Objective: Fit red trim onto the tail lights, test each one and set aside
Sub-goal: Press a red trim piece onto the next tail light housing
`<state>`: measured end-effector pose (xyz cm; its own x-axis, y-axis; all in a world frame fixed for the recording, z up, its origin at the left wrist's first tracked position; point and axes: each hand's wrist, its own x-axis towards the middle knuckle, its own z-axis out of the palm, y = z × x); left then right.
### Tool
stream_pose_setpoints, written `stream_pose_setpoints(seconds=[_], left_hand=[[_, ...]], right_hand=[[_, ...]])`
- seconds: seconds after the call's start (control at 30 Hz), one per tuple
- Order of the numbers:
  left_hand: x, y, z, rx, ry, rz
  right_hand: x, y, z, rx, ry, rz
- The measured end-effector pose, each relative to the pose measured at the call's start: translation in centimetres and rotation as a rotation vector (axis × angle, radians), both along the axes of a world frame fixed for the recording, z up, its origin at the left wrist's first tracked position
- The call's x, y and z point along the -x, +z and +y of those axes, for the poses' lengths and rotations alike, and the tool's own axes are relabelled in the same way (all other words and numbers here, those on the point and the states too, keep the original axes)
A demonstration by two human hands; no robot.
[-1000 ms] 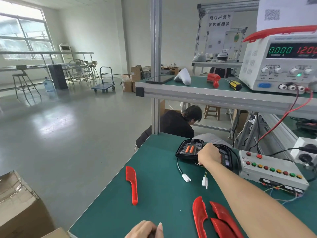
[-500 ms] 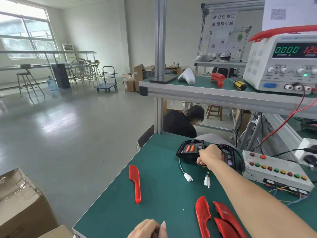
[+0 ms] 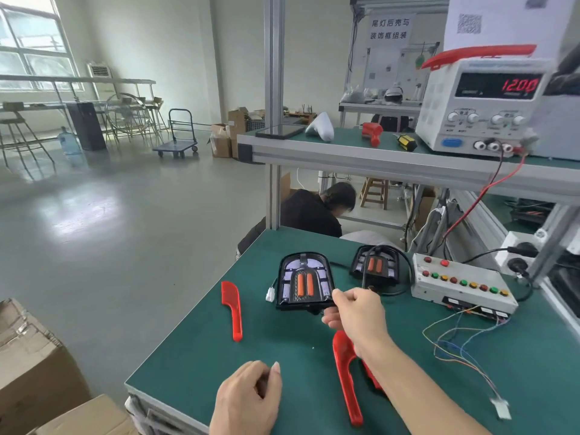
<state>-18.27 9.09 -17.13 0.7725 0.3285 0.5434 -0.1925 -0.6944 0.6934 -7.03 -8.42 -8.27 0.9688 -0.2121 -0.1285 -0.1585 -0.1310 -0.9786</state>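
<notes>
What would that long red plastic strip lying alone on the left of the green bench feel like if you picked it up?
The red trim strip is long, thin and narrow, so it is probably light and may flex a little. It lies flat on the green bench, so it seems unlikely to roll or tip. Its glossy plastic could be a bit slippery, and the thin end may snap if bent hard.

Both forearms bare, no sleeves, gloves or jewellery; left hand (image 3: pixel 248 400), right hand (image 3: pixel 357 312).

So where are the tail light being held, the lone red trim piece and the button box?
Held tail light (image 3: pixel 303 285): head view, on its orange centre strips.
Lone red trim piece (image 3: pixel 233 309): head view, mid-length.
Button box (image 3: pixel 459 288): head view, on its top face below the buttons.
</notes>
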Motion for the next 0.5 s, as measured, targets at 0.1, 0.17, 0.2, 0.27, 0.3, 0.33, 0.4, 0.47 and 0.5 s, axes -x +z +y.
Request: stream_pose_setpoints(seconds=[0.1,0.17,0.2,0.27,0.3,0.33,0.4,0.47,0.5], left_hand=[[0.4,0.3,-0.1,0.047,0.029,0.001],[0.7,0.3,0.0,0.128,0.046,0.069],[0.9,0.5,0.1,0.179,0.039,0.108],[1.2,1.1,0.3,0.284,0.006,0.156],[1.3,1.5,0.4,0.323,-0.014,0.188],[1.3,1.8,0.5,0.341,-0.034,0.227],[1.0,2.3,0.7,0.353,-0.067,0.322],[0.5,2.7,0.9,0.373,-0.082,0.423],[0.3,2.6,1.0,0.383,-0.095,0.457]], right_hand=[[4.3,-0.8,-0.8,0.047,0.038,-0.029],[6.7,-1.5,-1.3,0.074,0.072,-0.047],[7.8,-1.8,-1.4,0.088,0.088,-0.054],[9.7,-2.7,-1.3,0.135,0.127,-0.075],[10.6,-3.1,-1.2,0.160,0.143,-0.083],[11.2,-3.4,-1.0,0.176,0.148,-0.091],[12.3,-3.8,-0.8,0.200,0.139,-0.103],[13.2,-4.0,-0.5,0.202,0.127,-0.094],[13.7,-4.0,-0.2,0.195,0.122,-0.089]])
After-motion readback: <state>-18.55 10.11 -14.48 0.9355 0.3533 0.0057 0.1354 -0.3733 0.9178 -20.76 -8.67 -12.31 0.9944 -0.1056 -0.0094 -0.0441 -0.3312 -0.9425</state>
